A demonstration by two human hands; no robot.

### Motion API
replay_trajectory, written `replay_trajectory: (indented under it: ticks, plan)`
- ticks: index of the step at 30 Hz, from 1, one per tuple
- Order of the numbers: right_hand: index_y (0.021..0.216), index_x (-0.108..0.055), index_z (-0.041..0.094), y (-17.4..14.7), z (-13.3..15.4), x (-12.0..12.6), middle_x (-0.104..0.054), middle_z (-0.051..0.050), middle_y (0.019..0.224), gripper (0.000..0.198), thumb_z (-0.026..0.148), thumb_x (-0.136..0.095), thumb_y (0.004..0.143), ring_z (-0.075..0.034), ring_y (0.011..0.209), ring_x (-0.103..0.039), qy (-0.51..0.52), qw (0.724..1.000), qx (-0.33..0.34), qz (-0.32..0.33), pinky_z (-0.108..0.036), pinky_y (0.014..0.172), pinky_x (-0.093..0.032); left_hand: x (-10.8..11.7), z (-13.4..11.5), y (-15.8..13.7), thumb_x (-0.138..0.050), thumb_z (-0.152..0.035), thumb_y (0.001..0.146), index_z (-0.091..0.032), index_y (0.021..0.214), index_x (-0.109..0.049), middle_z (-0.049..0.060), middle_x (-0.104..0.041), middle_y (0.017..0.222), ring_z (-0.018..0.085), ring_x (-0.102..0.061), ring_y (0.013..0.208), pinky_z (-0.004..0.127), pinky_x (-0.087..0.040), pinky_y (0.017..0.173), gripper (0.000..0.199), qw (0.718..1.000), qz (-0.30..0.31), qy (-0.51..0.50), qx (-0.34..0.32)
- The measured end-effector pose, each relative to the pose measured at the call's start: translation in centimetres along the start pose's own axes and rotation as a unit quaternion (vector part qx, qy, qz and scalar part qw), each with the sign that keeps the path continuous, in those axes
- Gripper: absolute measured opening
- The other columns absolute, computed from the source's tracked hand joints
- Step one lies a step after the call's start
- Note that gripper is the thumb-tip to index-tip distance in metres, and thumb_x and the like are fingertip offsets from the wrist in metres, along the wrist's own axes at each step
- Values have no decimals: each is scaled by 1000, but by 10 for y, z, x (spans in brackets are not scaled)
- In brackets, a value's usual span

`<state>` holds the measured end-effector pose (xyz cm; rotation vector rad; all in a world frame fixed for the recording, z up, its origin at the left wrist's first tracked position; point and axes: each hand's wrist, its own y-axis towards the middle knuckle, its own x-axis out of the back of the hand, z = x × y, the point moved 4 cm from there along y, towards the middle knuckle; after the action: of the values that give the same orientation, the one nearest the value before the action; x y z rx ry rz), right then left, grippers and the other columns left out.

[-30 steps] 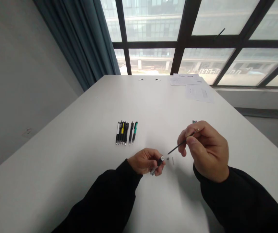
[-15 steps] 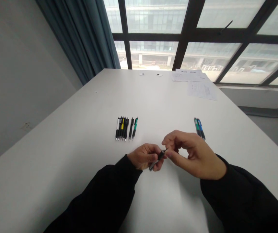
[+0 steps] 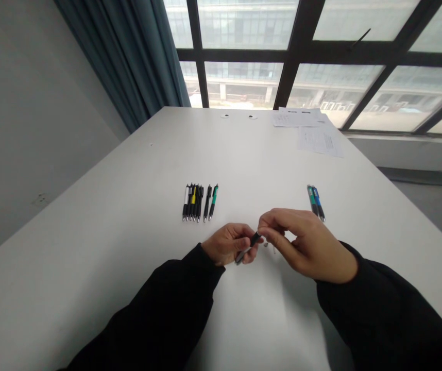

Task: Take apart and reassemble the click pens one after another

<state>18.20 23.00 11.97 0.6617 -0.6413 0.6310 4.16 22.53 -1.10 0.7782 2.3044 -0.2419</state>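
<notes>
My left hand [image 3: 232, 243] is closed around a pen [image 3: 255, 239] with a black grip and a greyish barrel, held slanted above the table. Thumb and forefinger of my right hand [image 3: 302, 242] pinch the upper, grip end of this pen. The fingertips cover that end, so its tip is hidden. Just under the right fingers, small pale bits [image 3: 266, 245] show, too tiny to name.
Several pens [image 3: 193, 203] lie in a row left of centre, mostly black, with a green-and-black pen [image 3: 214, 202] at the row's right. Two more pens [image 3: 316, 202] lie beyond my right hand. Paper sheets [image 3: 298, 118] rest at the white table's [image 3: 128, 206] far edge, near the window.
My right thumb and forefinger have closed onto the pen's end, where a thin tip stuck out before. Small bits below the fingers now show. The left hand keeps its hold.
</notes>
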Motion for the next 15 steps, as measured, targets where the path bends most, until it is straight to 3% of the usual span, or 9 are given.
replay_trajectory:
  ticks: [3, 6, 9, 12, 15]
  plan:
    - [90, -67, 16, 0, 0, 4, -69, -3, 74, 16, 25, -56, 96, -12, 63, -58, 45, 999, -13, -1, -25, 61, -47, 1, -2, 1, -87, -41, 70, -10, 82, -68, 3, -63, 61, 10, -56, 49, 23, -42, 49, 38, 1000, -14, 4, -25]
    - [103, -71, 17, -2, -9, 17, -68, -1, 67, 21, 34, -61, 94, -11, 55, -58, 110, 991, -72, -20, -23, 53, -46, 1, -5, 2, -88, -40, 69, -11, 84, -70, 3, -63, 61, 10, -56, 49, 25, -42, 51, 37, 999, -24, -7, -46]
    - [97, -72, 17, -5, -26, 30, -67, -2, 65, 24, 38, -62, 92, -13, 54, -59, 47, 989, -138, -38, -25, 52, -46, 1, -6, 2, -89, -40, 68, -12, 84, -71, 3, -64, 61, 10, -53, 48, 26, -41, 52, 37, 998, -30, -19, -50]
    - [85, -74, 19, -6, -47, 23, -71, -4, 71, 18, 34, -65, 88, -15, 59, -62, -105, 973, -199, 60, -26, 56, -45, 1, -6, 2, -90, -40, 66, -12, 80, -72, 3, -64, 60, 10, -52, 48, 27, -41, 53, 36, 998, -27, -20, -51]
    - [75, -74, 19, -10, -67, 2, -72, -6, 72, 14, 32, -72, 82, -18, 63, -64, -210, 924, -265, 180, -28, 58, -43, 0, -6, 2, -90, -39, 65, -14, 81, -74, 3, -65, 62, 11, -53, 50, 28, -40, 53, 34, 998, -28, -22, -55]
